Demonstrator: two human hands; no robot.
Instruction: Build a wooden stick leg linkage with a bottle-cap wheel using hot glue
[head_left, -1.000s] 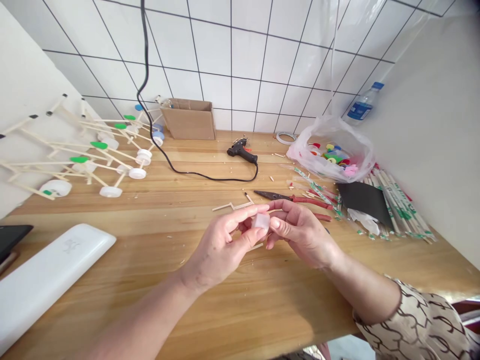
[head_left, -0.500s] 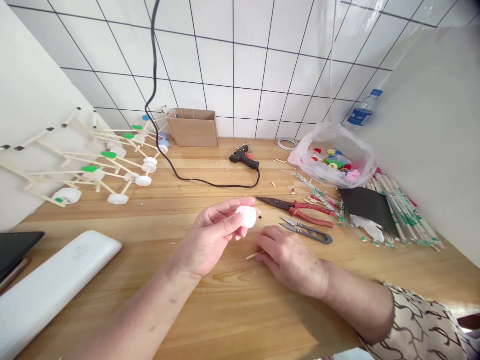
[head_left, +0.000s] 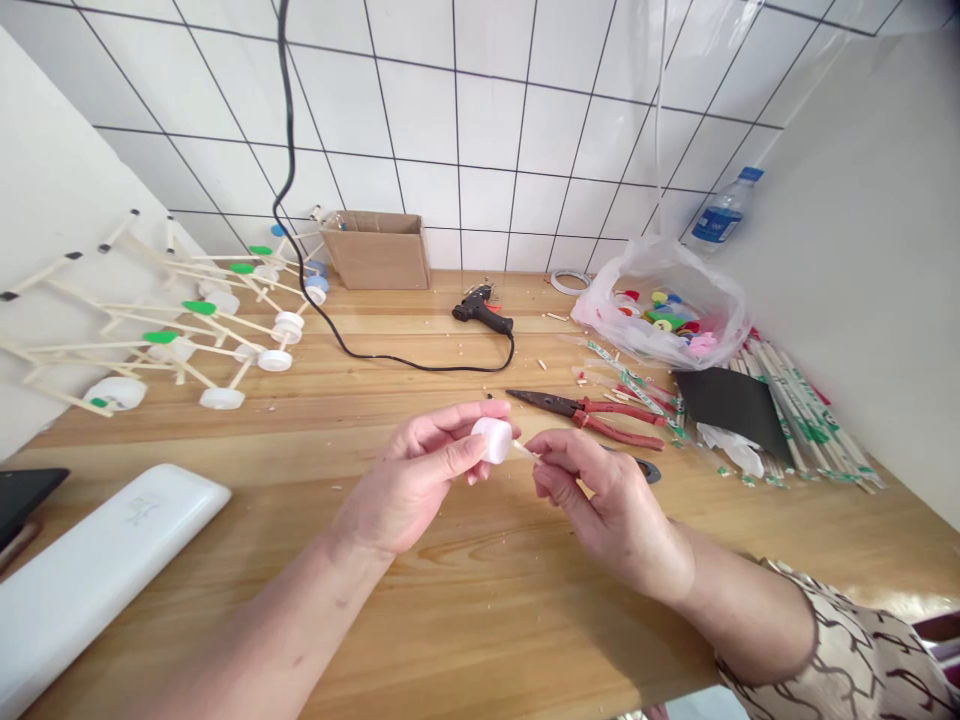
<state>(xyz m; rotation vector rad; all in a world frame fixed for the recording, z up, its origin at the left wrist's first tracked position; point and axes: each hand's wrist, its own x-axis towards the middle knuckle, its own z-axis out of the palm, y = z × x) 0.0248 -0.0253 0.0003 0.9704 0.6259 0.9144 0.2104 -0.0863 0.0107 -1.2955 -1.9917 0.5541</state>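
Note:
Between the thumb and fingers of my left hand (head_left: 420, 470) is a white bottle cap (head_left: 493, 440), held over the middle of the wooden table. My right hand (head_left: 607, 510) pinches a short thin wooden stick (head_left: 523, 450). The stick's far end points at the cap's right side; whether it touches or enters the cap I cannot tell. Beyond my right hand lie red-handled pliers (head_left: 585, 412). My right hand mostly covers the thread snips (head_left: 646, 470).
Stick frames with white cap wheels (head_left: 221, 398) stand at left behind a white power bank (head_left: 127, 560). A black glue gun (head_left: 484, 310), a cardboard box (head_left: 379, 250) and a plastic bag of colourful caps (head_left: 660, 310) sit at the back. Wrapped chopsticks (head_left: 817, 420) lie right.
My right hand has lifted from the table with the stick and brought it up to the cap. My left hand stays nearly in place. The view has shifted slightly.

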